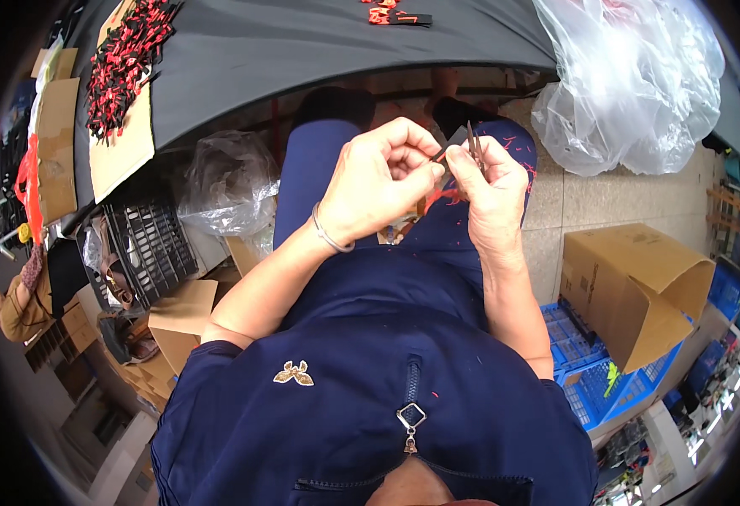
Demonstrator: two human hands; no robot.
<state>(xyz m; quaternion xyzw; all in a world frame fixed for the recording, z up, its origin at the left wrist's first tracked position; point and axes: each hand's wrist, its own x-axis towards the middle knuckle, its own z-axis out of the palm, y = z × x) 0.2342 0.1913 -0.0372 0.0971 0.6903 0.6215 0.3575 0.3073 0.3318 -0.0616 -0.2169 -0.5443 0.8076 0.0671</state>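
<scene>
My left hand (387,177) pinches a small black strip (440,155) with a bit of red at its end, held above my lap. Close beside it, my right hand (492,181) is closed around a pair of small scissors (474,139), their dark blades pointing up and away from me. The fingertips of both hands nearly meet at the strip. Red thread scraps (444,197) hang or lie just below the hands, and more are scattered over my right trouser leg. The scissor handles are hidden in my right palm.
A black-covered table (319,51) stands ahead, bearing a heap of black-and-red pieces (129,63) on cardboard and a smaller bunch (397,17). Clear plastic bags (631,93) hang at right. A cardboard box (627,287) sits on blue crates (589,388). Another person (37,291) is at far left.
</scene>
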